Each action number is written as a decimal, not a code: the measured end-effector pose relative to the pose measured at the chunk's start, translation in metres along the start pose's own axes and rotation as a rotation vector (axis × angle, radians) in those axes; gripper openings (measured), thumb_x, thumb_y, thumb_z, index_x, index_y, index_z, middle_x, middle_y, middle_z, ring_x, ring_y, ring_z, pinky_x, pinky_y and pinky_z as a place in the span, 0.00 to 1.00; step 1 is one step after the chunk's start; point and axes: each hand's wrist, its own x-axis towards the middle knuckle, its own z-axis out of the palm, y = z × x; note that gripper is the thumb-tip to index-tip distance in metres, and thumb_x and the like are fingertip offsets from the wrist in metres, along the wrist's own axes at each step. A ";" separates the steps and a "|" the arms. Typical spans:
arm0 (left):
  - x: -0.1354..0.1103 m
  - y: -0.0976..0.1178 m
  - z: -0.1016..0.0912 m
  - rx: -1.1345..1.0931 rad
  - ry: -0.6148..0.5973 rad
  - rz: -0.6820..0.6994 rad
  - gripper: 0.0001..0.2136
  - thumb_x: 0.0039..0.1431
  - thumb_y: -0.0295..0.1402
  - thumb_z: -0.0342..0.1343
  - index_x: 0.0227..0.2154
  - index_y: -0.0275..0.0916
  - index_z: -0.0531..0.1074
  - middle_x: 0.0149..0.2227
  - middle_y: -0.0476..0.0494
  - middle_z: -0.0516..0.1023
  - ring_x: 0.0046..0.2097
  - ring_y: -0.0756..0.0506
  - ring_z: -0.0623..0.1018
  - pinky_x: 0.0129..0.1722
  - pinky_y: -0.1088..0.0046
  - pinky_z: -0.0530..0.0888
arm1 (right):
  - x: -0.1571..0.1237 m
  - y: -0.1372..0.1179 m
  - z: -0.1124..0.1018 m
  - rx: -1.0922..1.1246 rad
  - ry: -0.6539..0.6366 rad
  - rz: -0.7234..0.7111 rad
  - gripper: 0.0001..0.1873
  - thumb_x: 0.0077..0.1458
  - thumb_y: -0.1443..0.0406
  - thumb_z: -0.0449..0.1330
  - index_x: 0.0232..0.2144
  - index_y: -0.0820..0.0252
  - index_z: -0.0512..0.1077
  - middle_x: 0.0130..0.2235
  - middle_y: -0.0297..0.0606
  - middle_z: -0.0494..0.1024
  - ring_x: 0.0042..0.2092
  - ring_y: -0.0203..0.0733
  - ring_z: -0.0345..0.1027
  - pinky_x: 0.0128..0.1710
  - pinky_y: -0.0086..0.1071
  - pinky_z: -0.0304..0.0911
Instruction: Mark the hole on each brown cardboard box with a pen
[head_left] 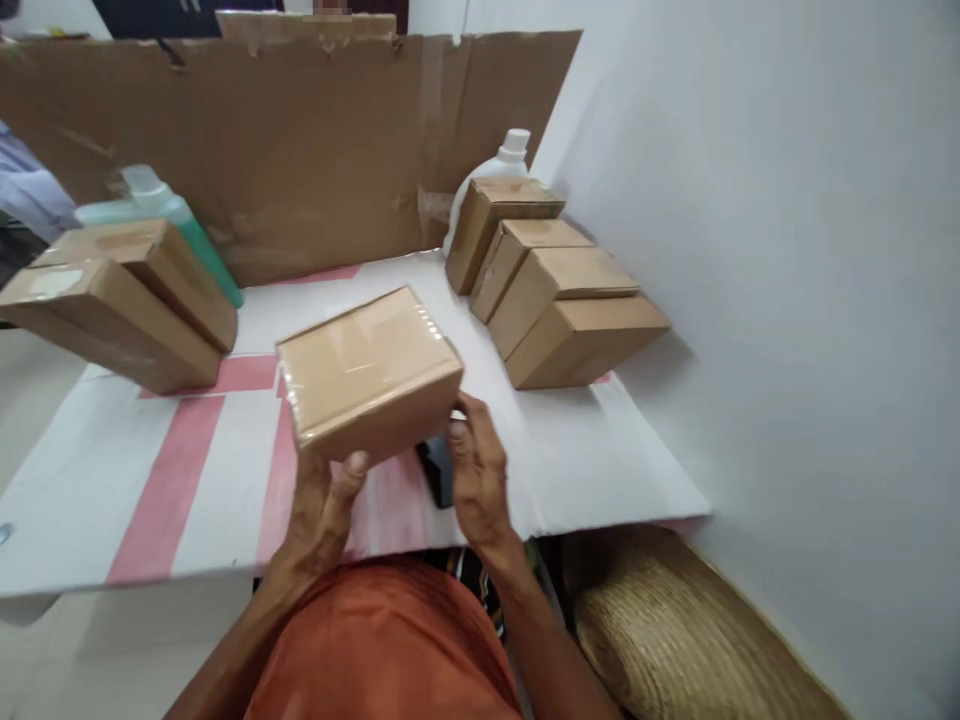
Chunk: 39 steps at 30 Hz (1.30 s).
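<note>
While both hands (322, 505) (480, 480) hold taped box (367, 370), four boxes (577, 345) stand at right

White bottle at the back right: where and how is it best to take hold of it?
Probably the neck, just under the white cap, coming from above: the white bottle stands behind a cardboard box that hides much of its body, while its top rises clear.
</note>
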 end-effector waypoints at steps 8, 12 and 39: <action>-0.041 -0.081 -0.065 0.024 0.217 -0.086 0.48 0.64 0.74 0.37 0.68 0.40 0.69 0.66 0.31 0.75 0.68 0.32 0.74 0.71 0.48 0.69 | -0.053 0.037 0.067 0.111 -0.304 0.123 0.30 0.74 0.47 0.55 0.69 0.54 0.70 0.65 0.52 0.76 0.66 0.57 0.71 0.65 0.55 0.68; -0.016 -0.102 -0.065 0.027 0.260 -0.100 0.48 0.63 0.74 0.34 0.66 0.40 0.70 0.66 0.29 0.76 0.68 0.31 0.74 0.69 0.48 0.71 | -0.052 0.052 0.067 0.080 -0.383 0.175 0.33 0.71 0.46 0.58 0.71 0.53 0.68 0.70 0.51 0.72 0.70 0.57 0.66 0.69 0.55 0.63; -0.056 -0.053 -0.071 0.221 0.017 0.025 0.35 0.73 0.52 0.55 0.77 0.45 0.60 0.66 0.33 0.77 0.58 0.35 0.81 0.58 0.53 0.80 | -0.050 0.066 0.065 0.390 -0.412 0.617 0.51 0.66 0.29 0.48 0.72 0.59 0.68 0.38 0.40 0.83 0.31 0.47 0.72 0.32 0.41 0.70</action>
